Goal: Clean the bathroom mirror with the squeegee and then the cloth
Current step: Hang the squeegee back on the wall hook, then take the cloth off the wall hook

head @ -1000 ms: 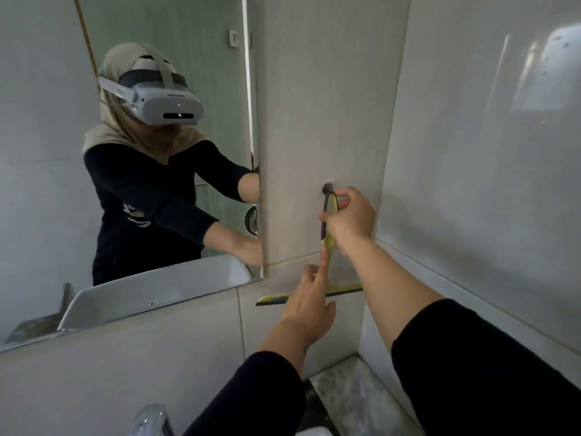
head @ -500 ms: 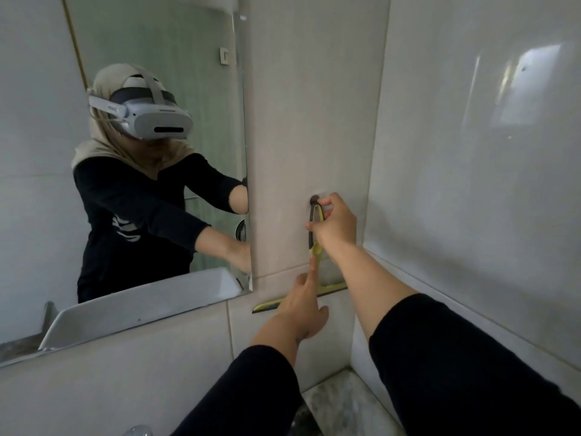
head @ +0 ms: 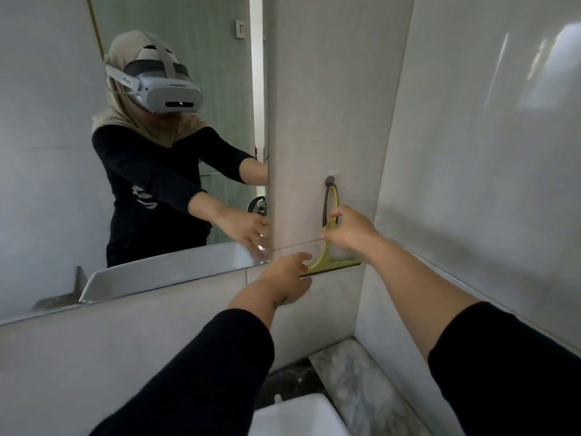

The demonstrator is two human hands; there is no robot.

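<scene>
A yellow squeegee (head: 327,259) with a dark handle loop hangs from a wall hook (head: 329,180) on the tiled strip right of the mirror (head: 47,184). My right hand (head: 352,231) is at the squeegee's neck, thumb and fingers spread apart on either side of it, not clamped. My left hand (head: 283,281) hovers just below the left end of the blade with its fingers apart, holding nothing. No cloth is in view.
The mirror reflects a person in a headset and a white basin. A tiled side wall (head: 471,184) closes in on the right. Below lie a marble counter (head: 355,382) and the edge of a white sink (head: 298,416).
My right hand has slid down from the top of the handle at the hook to the neck and loosened its grip. My left hand has dropped from the handle toward the blade.
</scene>
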